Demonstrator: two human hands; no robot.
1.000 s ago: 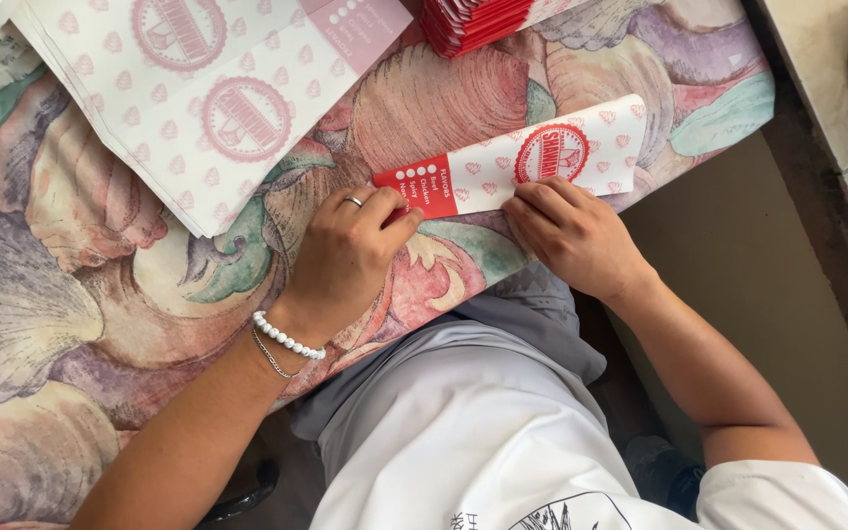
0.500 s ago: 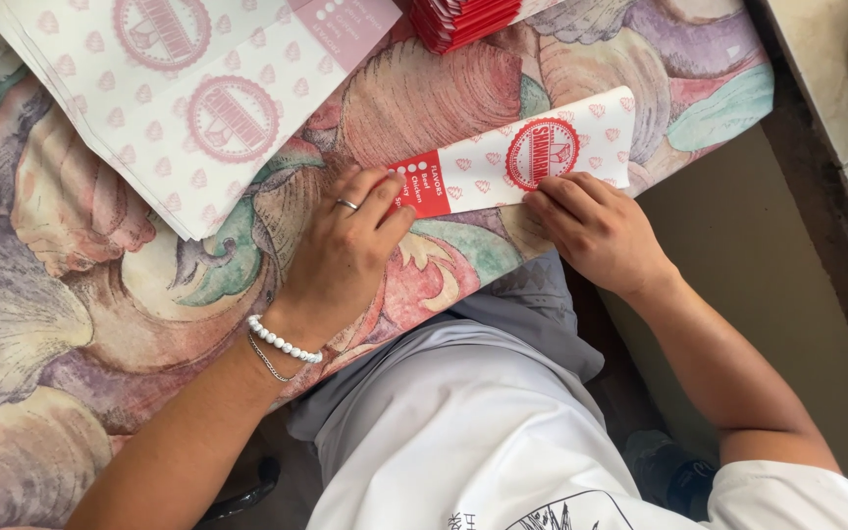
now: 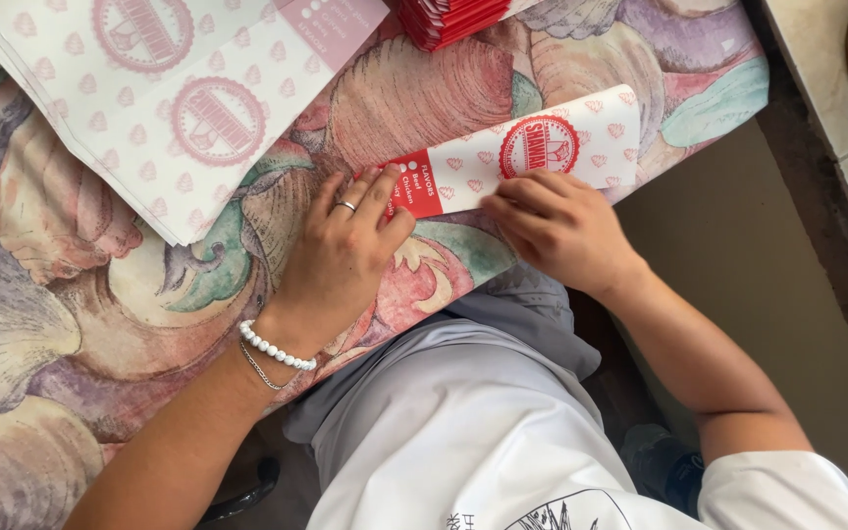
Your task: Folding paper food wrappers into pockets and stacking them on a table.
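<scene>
The folded paper wrapper (image 3: 517,162) lies at the centre right of the frame, a long narrow strip of white paper with a pale heart pattern, a round red stamp near its middle and a red band at its lower left end. Its long axis runs on a slant, from that red end up toward the upper right, where the far end reaches the table edge.

Your left hand (image 3: 345,250) presses flat on the red end, fingers spread and pointing up the frame, nothing clamped between them. Your right hand (image 3: 556,226) rests on the strip's lower edge just under the round stamp, fingers bent and pointing left, pressing rather than pinching. So the wrapper sits directly above both hands, with the right hand nearer its middle and the left at its end.

Under it is a tablecloth (image 3: 71,314) printed with large shells. A stack of flat printed sheets (image 3: 179,108) lies in the upper left, apart from the strip, and a red bundle of folded wrappers (image 3: 449,18) sits at the top centre.
</scene>
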